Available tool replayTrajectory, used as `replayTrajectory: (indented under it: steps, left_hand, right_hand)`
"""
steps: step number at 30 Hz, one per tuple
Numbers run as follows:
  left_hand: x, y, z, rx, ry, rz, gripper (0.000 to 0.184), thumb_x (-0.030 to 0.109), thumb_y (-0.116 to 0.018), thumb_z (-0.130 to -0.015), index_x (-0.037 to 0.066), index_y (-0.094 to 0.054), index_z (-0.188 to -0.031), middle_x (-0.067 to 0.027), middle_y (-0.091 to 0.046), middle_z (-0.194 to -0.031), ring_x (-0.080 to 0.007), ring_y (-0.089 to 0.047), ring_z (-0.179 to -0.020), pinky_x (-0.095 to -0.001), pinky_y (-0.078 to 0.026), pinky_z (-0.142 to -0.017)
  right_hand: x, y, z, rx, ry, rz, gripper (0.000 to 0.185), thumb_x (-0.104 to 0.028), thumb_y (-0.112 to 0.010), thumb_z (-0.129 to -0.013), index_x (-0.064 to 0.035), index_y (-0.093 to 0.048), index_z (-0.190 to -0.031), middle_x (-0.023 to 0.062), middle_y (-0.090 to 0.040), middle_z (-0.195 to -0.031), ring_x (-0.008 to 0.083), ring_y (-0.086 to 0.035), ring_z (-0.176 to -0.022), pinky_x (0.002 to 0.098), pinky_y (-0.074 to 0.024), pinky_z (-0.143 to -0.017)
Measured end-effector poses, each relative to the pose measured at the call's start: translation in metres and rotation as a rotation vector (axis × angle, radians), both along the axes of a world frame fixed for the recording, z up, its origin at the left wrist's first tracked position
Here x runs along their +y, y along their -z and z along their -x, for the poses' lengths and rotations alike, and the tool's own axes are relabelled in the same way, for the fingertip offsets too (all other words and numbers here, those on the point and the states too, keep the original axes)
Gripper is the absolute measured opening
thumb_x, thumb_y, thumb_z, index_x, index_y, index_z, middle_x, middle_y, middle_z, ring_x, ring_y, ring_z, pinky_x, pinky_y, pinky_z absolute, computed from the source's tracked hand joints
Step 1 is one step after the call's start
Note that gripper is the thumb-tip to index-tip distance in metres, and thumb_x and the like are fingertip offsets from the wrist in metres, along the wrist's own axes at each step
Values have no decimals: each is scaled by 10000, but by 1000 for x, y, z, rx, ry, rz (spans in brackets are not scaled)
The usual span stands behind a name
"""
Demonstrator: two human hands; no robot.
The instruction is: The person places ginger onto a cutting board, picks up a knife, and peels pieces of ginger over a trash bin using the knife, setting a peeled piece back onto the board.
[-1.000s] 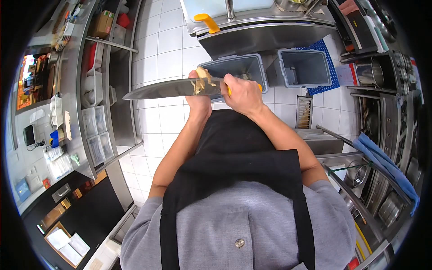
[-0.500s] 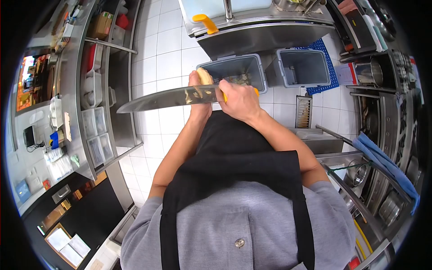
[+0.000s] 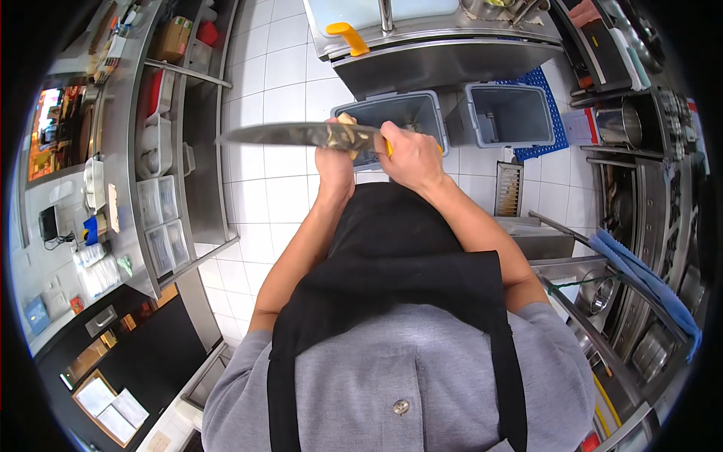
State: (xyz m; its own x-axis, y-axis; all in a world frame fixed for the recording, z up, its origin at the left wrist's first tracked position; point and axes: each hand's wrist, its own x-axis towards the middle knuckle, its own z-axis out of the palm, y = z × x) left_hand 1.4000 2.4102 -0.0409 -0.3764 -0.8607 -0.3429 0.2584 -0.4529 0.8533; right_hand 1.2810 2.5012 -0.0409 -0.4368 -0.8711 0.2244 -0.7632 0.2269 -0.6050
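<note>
My right hand is closed round the yellow handle of a large kitchen knife. Its long blade points left and crosses in front of my left hand. Pale bits cling to the blade near the handle. In my closed left hand is a pale yellow piece of food, mostly hidden behind the blade; I cannot tell its kind. Both hands are beside and partly over the near left edge of a grey bin, which has scraps inside.
Another grey bin stands to the right on a blue mat. Beyond the bins is a steel counter with a yellow handle jutting over its edge. Steel shelving lines the left, and a blue towel hangs at right.
The knife blade has moved away from my body and up across the food piece, covering more of it. My right hand has shifted slightly right.
</note>
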Motion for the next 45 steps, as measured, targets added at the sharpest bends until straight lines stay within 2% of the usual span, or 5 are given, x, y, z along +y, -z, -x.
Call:
replayTrajectory:
  steps: [14, 26, 32, 40, 45]
  left_hand:
    - [-2, 7, -6, 21, 139, 86, 295, 237, -483, -1064, 6, -518, -1244, -150, -630, -1169, -221, -624, -1073, -357, -503, -964]
    - [-7, -2, -11, -78, 240, 329, 260, 238, -437, -1079, 24, -568, -1147, -112, -638, -1127, -185, -615, -1053, -326, -493, -958]
    - [-1, -11, -12, -80, 143, 269, 255, 149, -406, -1069, -2, -612, -1053, -53, -652, -1013, -109, -585, -928, -276, -495, -825]
    - [-16, -29, -32, -250, 417, 539, 313, 231, -401, -1084, 3, -615, -1088, -63, -648, -882, -91, -570, -797, -258, -471, -708]
    - [-17, -21, -19, -67, 310, 146, 401, 305, -375, -1086, -25, -603, -1107, -98, -642, -887, -155, -583, -766, -298, -479, -707]
  right_hand:
    - [-1, -9, -2, -15, -69, 142, 165, -158, -654, -887, -75, -524, -828, 136, -646, -662, 367, -652, -609, 473, -510, -530]
    - [0, -6, 3, -15, -28, 185, 156, -151, -649, -889, -78, -531, -818, 145, -632, -633, 380, -645, -593, 480, -505, -525]
    - [2, -3, 3, -84, -18, 136, 138, -150, -646, -884, -76, -547, -824, 169, -626, -647, 400, -639, -611, 485, -502, -548]
    - [5, 8, 8, -278, -24, -54, 193, -206, -621, -895, -17, -629, -861, 227, -665, -725, 433, -665, -713, 513, -530, -670]
    - [6, 22, 13, -521, 171, -249, 266, -251, -608, -904, 9, -663, -897, 249, -674, -771, 458, -663, -773, 515, -520, -716]
